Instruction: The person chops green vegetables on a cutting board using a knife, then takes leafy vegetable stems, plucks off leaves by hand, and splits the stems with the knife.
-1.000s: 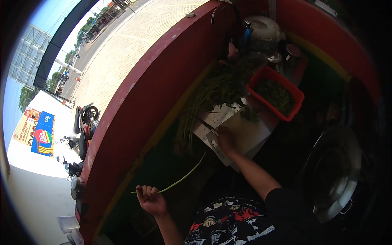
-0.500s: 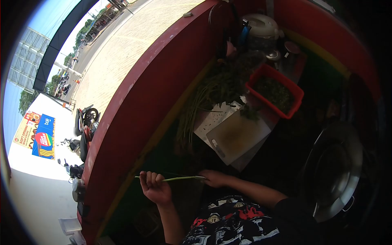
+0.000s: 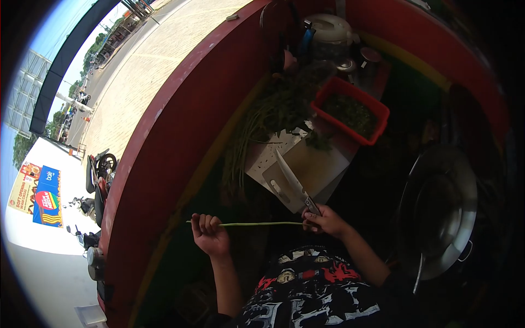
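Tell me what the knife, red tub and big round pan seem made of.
Knife blade: probably steel, smooth, with a pale grey sheen; its handle is unclear. Red tub: likely plastic, smooth, evenly coloured, with a thick rim. Big round pan: apparently metal, fairly shiny, with silvery highlights along its edge.

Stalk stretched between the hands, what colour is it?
Pale green; the stalk shows best in the head view, the only one.

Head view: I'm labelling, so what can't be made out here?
In the head view:
Green stalk: gripped stretch hidden by the left hand.
Knife handle: partly covered by the right hand.
Greens in the red tub: too dark to identify.
Printed shirt: cut off by the bottom edge.
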### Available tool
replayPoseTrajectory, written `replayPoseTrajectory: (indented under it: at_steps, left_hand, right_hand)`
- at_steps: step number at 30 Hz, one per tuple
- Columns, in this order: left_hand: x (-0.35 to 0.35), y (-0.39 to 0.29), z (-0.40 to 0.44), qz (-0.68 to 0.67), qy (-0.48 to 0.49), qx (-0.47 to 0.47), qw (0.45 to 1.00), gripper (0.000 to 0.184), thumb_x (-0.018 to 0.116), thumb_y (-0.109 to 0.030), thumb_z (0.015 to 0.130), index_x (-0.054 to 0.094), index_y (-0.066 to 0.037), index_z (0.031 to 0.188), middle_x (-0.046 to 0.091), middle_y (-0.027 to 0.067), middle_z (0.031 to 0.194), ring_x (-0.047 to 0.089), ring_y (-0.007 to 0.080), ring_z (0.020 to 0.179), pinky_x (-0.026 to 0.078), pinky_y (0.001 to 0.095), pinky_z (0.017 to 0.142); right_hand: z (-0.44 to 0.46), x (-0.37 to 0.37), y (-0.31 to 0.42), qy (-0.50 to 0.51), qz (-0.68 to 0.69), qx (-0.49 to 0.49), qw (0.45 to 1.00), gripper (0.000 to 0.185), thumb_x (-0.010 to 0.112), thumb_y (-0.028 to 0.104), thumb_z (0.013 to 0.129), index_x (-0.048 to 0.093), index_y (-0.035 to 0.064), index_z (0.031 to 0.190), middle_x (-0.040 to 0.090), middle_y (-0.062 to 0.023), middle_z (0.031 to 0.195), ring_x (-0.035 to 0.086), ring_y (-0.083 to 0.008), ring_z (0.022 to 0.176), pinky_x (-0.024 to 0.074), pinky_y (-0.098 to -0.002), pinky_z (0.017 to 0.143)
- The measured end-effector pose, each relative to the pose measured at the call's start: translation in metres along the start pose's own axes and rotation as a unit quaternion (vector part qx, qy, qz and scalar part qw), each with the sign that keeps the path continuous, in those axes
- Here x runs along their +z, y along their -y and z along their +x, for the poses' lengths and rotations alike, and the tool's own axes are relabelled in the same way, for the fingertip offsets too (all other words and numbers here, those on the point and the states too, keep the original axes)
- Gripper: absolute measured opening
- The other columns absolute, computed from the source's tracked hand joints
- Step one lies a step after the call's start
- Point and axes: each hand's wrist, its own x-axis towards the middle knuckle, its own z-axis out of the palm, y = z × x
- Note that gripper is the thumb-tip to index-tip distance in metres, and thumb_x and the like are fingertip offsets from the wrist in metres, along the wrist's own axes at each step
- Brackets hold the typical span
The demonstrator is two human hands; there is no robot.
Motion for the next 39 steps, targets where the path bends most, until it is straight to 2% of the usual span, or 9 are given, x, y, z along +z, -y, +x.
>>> replayPoseTrajectory:
  at_steps: [8, 10, 11, 13, 15, 17, 20, 27, 39]
  left_hand:
    - [-0.081, -0.036, 0.009, 0.243, -0.311, -0.030, 0.919, 0.023, 0.051, -0.023, 0.106, 0.055, -0.002, 0.116, 0.048, 0.0003, 0.083, 0.046, 0.0124, 0.072, 0.042, 0.0306, 0.069]
    - [-0.082, -0.037, 0.007, 0.490, -0.357, 0.000, 0.795, 0.040, 0.059, -0.027, 0.102, 0.052, 0.000, 0.131, 0.059, 0.0068, 0.098, 0.058, 0.0218, 0.091, 0.047, 0.0395, 0.088]
    - [-0.084, -0.037, 0.005, 0.489, -0.356, 0.003, 0.796, 0.040, 0.059, -0.027, 0.102, 0.052, 0.000, 0.131, 0.059, 0.0068, 0.098, 0.058, 0.0218, 0.091, 0.047, 0.0395, 0.088]
    - [-0.036, 0.003, -0.011, 0.750, -0.118, 0.064, 0.647, 0.048, 0.060, -0.026, 0.101, 0.048, -0.002, 0.140, 0.059, 0.0134, 0.117, 0.053, 0.0310, 0.113, 0.040, 0.0438, 0.102]
    - [0.001, 0.039, -0.024, 0.901, 0.131, 0.112, 0.397, 0.057, 0.061, -0.025, 0.100, 0.044, -0.004, 0.150, 0.059, 0.0199, 0.136, 0.048, 0.0401, 0.134, 0.034, 0.0481, 0.116]
    - [0.008, 0.052, -0.029, 0.827, 0.299, -0.167, 0.445, 0.047, 0.063, -0.020, 0.099, 0.054, -0.005, 0.142, 0.058, 0.0205, 0.137, 0.050, 0.0388, 0.132, 0.037, 0.0445, 0.114]
    - [0.008, 0.081, -0.041, 0.779, 0.315, -0.236, 0.489, 0.028, 0.061, -0.018, 0.100, 0.067, 0.000, 0.121, 0.071, 0.0174, 0.114, 0.069, 0.0282, 0.105, 0.052, 0.0376, 0.091]
    - [0.016, 0.046, -0.035, 0.807, 0.089, -0.208, 0.546, 0.023, 0.059, -0.016, 0.102, 0.070, 0.003, 0.109, 0.074, 0.0094, 0.090, 0.065, 0.0113, 0.087, 0.051, 0.0288, 0.081]
    - [-0.028, 0.067, -0.018, 0.699, 0.086, -0.278, 0.653, 0.032, 0.054, -0.018, 0.106, 0.064, 0.002, 0.129, 0.063, -0.0050, 0.090, 0.054, 0.0039, 0.080, 0.045, 0.0226, 0.073]
  right_hand:
    - [-0.019, 0.009, 0.019, -0.033, -0.084, -0.064, 0.994, 0.013, 0.061, 0.018, 0.103, 0.060, 0.0066, 0.107, 0.067, -0.0029, 0.080, 0.052, -0.0042, 0.061, 0.0397, -0.0201, 0.053]
    - [-0.024, 0.012, 0.022, -0.038, -0.101, -0.056, 0.993, 0.014, 0.061, 0.020, 0.103, 0.061, 0.0067, 0.106, 0.066, -0.0013, 0.080, 0.051, -0.0038, 0.061, 0.0402, -0.0203, 0.054]
    - [-0.026, 0.014, 0.023, -0.041, -0.118, -0.045, 0.991, 0.015, 0.061, 0.022, 0.103, 0.062, 0.0067, 0.105, 0.065, 0.0003, 0.080, 0.051, -0.0033, 0.061, 0.0407, -0.0205, 0.054]
    - [-0.024, 0.018, 0.022, -0.035, -0.141, -0.040, 0.989, 0.018, 0.063, 0.024, 0.102, 0.063, 0.0063, 0.103, 0.065, 0.0010, 0.079, 0.052, -0.0037, 0.062, 0.0418, -0.0213, 0.056]
    - [-0.019, 0.026, 0.024, -0.027, -0.164, -0.033, 0.985, 0.020, 0.065, 0.026, 0.101, 0.064, 0.0059, 0.100, 0.064, 0.0018, 0.078, 0.052, -0.0041, 0.063, 0.0429, -0.0221, 0.057]
    - [-0.014, 0.038, 0.024, -0.029, -0.234, -0.052, 0.970, 0.025, 0.070, 0.030, 0.099, 0.066, 0.0049, 0.099, 0.063, 0.0031, 0.078, 0.054, -0.0054, 0.065, 0.0446, -0.0234, 0.061]
    - [0.000, 0.037, 0.013, -0.018, -0.320, -0.080, 0.944, 0.029, 0.072, 0.032, 0.097, 0.068, 0.0033, 0.103, 0.062, 0.0039, 0.077, 0.055, -0.0063, 0.067, 0.0451, -0.0238, 0.065]
    - [-0.001, 0.017, 0.034, -0.097, -0.179, -0.070, 0.976, 0.017, 0.069, 0.022, 0.098, 0.065, 0.0058, 0.097, 0.058, 0.0052, 0.070, 0.049, -0.0023, 0.057, 0.0387, -0.0200, 0.053]
    - [-0.003, 0.039, 0.033, -0.231, -0.284, -0.137, 0.921, 0.029, 0.075, 0.031, 0.094, 0.064, 0.0048, 0.087, 0.060, 0.0019, 0.072, 0.058, -0.0072, 0.069, 0.0469, -0.0262, 0.064]
